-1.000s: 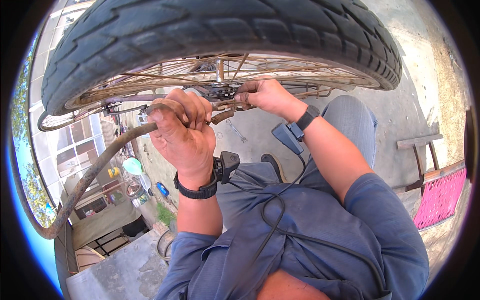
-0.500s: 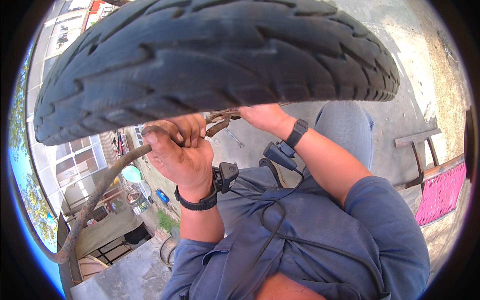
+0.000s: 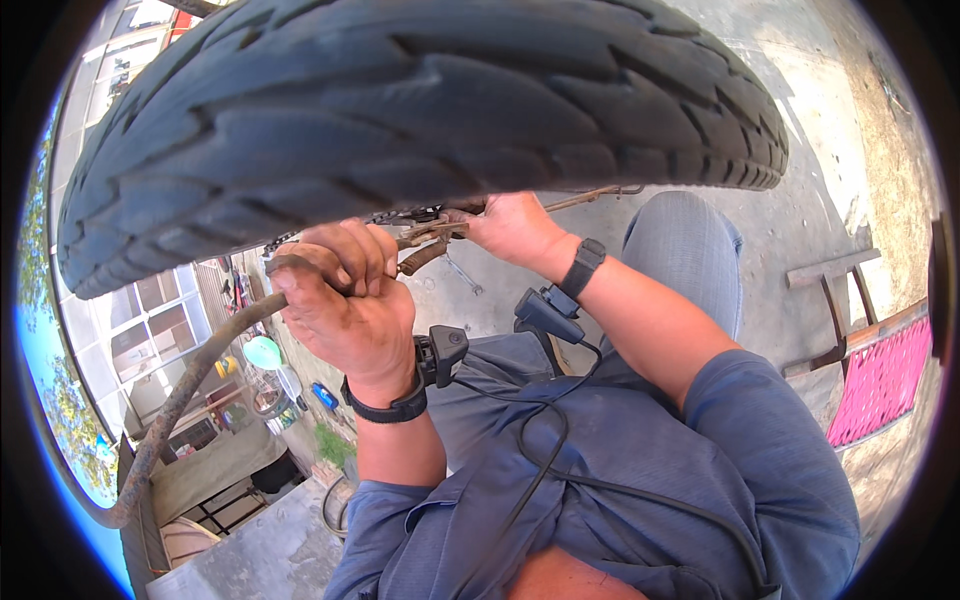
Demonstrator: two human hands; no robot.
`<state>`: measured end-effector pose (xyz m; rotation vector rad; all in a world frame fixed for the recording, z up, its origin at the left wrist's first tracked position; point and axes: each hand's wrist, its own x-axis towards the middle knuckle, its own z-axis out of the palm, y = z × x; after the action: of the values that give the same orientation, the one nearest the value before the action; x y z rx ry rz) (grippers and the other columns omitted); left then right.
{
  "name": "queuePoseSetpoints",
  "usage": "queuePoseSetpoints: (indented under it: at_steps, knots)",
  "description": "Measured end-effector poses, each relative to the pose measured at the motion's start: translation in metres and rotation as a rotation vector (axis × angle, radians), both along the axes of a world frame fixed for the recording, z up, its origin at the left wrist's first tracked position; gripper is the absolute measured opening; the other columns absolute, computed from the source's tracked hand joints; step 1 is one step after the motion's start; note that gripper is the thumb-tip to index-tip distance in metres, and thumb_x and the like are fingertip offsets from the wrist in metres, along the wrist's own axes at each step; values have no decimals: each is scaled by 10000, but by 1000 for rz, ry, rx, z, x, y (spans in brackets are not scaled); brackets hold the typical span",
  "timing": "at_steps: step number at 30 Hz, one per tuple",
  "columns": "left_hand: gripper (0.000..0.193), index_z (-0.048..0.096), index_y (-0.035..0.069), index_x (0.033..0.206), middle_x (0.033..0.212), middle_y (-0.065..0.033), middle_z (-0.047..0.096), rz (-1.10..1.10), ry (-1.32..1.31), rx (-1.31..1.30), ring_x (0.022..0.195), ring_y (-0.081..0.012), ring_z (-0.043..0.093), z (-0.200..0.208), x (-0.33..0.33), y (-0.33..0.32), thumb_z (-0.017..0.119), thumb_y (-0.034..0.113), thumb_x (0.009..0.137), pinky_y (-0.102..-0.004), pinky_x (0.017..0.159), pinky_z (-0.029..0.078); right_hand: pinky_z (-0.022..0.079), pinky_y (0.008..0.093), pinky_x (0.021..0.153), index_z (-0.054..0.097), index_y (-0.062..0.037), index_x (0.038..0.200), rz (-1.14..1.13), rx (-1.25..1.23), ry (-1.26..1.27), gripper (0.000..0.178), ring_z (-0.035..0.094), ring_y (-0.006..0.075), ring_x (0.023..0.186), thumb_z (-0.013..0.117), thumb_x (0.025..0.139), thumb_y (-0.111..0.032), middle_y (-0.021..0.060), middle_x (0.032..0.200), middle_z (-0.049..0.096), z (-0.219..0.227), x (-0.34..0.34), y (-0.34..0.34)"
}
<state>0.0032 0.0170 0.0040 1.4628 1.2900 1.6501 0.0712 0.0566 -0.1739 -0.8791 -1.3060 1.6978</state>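
Observation:
A black tyre (image 3: 430, 120) with a jagged tread fills the top of the view and hides what lies behind it. Below its left part, my left hand (image 3: 345, 300) is closed, fingers curled, around the end of a bent, rusty metal tube (image 3: 190, 390). My right hand (image 3: 510, 230) reaches under the tyre's lower edge. Its bent fingers are closed at some rusty metal parts (image 3: 425, 245), but what they hold is partly hidden. A bit of dark chain (image 3: 400, 215) shows between the hands. Both wrists wear black straps.
A wrench (image 3: 465, 277) lies on the concrete floor beyond the hands. To the right are a metal stand (image 3: 830, 270) and a pink woven seat (image 3: 880, 385). A covered table (image 3: 215, 480) and a pale green round object (image 3: 262, 352) are at left. Black cables (image 3: 545, 440) hang across my shirt.
The tyre's tread has shifted and its edge sits slightly higher at the right. Both hands have moved a little up and left, and more of the chain and metal parts shows.

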Motion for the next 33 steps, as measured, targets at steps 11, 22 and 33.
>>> queuePoseSetpoints:
  at_steps: [11, 22, 33]
  knots:
    - [481, 411, 114, 792, 631, -4, 352, 2, -16, -21, 531, -107, 317, 1, 0, 0, 520, 489, 1073, -292, 532, 331, 556, 433, 747, 799, -102, 919, -252, 369, -76, 145, 701, 352, 817, 780, 798, -180, 128, 852, 723, -3, -3, -7]
    - [464, 430, 140, 792, 649, 8, 353, 251, -33, -45, 539, -104, 328, -3, -1, -8, 543, 502, 1060, -274, 537, 312, 536, 382, 920, 776, -132, 1125, 35, 47, -71, 260, 705, 308, 1054, 719, 924, -287, 129, 1146, 750, 11, 19, -1]
    - [467, 429, 143, 774, 595, 9, 354, 237, -14, 10, 526, -109, 341, -5, 2, -4, 560, 492, 1055, -273, 519, 310, 478, 352, 1033, 699, -103, 1285, 267, -135, -66, 403, 655, 258, 1177, 671, 958, -336, 105, 1260, 722, -6, -2, 13]
